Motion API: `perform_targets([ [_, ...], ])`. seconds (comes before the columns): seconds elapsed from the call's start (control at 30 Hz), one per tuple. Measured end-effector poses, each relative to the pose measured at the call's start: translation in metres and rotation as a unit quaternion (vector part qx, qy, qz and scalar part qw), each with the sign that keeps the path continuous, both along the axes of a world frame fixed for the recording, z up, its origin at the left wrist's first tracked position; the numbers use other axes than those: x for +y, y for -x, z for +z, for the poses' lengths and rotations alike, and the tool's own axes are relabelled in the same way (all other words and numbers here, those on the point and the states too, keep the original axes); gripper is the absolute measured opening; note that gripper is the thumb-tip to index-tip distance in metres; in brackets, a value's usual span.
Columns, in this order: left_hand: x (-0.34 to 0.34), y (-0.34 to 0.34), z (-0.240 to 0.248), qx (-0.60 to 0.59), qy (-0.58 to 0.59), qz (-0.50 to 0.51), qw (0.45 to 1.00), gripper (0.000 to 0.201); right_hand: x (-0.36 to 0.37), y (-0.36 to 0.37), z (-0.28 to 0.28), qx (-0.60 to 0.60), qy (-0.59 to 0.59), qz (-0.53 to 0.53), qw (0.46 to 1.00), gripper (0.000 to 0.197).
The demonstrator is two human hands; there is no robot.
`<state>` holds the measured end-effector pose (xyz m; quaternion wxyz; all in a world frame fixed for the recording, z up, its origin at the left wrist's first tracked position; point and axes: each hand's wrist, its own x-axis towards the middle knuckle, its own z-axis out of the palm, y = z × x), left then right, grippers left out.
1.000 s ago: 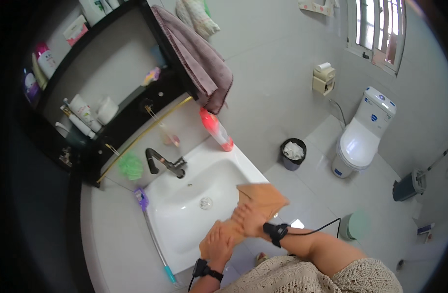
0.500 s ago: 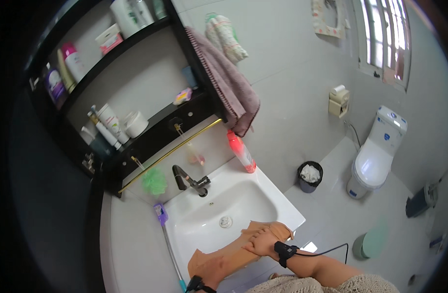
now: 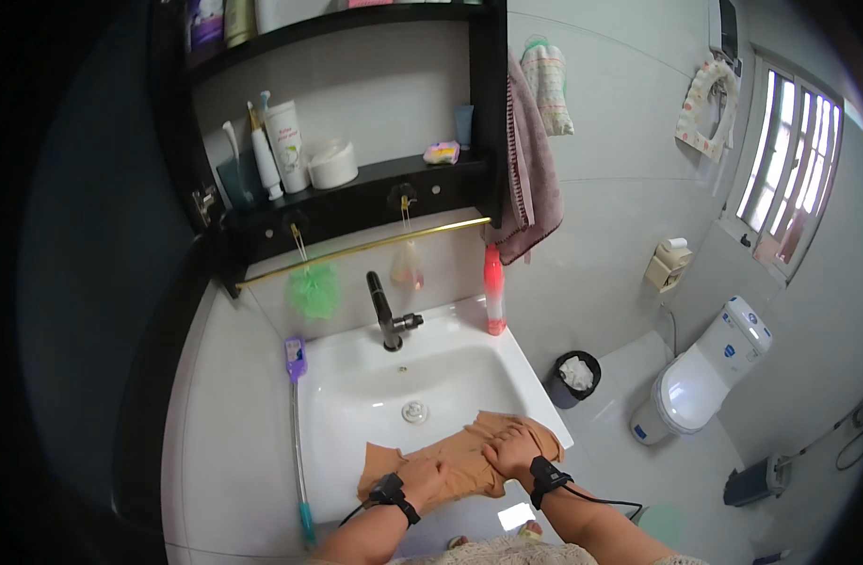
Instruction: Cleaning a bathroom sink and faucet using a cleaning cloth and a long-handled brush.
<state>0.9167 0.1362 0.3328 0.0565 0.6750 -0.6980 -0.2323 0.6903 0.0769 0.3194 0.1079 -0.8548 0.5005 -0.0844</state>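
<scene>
A tan-orange cloth [image 3: 469, 454] lies spread over the front part of the white washbasin [image 3: 342, 424], its near edge hanging over the rim. My left hand [image 3: 426, 482] is closed on the left part of it, knuckles up. On the right part, my right hand [image 3: 512, 451] has its fingers curled into the fabric. Both wrists carry black strapped devices with cables. Behind the cloth the drain [image 3: 414, 411] shows, and a black faucet [image 3: 386, 315] stands at the back of the basin.
A pink-red bottle [image 3: 494, 292] stands on the basin's back right corner. Left of the basin leans a purple-headed stick [image 3: 298, 424]. Above are a black shelf unit [image 3: 365, 195], a green bath puff [image 3: 314, 290] and a mauve towel [image 3: 535, 179]. A bin [image 3: 574, 379] and toilet [image 3: 700, 381] are to the right.
The view has turned and tilted, so the basin now sits straighter. My left hand has come fully into view and is closed on the cloth. The cloth is more rumpled between my hands.
</scene>
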Motion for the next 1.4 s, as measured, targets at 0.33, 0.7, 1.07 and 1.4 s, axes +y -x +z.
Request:
perform_targets([
  [0.33, 0.055, -0.006, 0.001, -0.063, 0.228, -0.113, 0.965, 0.073, 0.047, 0.016, -0.003, -0.003, 0.116, 0.076, 0.99, 0.055],
  [0.7, 0.013, 0.066, -0.014, -0.049, 0.146, -0.145, 0.977, 0.082, 0.009, 0.055, 0.011, 0.039, 0.023, 0.089, 0.995, 0.065],
  [1.07, -0.039, 0.14, 0.009, -0.017, 0.056, -0.132, 0.99, 0.09, -0.049, 0.069, -0.002, 0.048, 0.091, -0.031, 0.994, 0.061],
  [1.4, -0.082, 0.187, -0.032, 0.061, 0.127, 0.011, 0.99, 0.075, -0.122, 0.047, 0.016, 0.012, -0.085, -0.116, 0.99, 0.069],
])
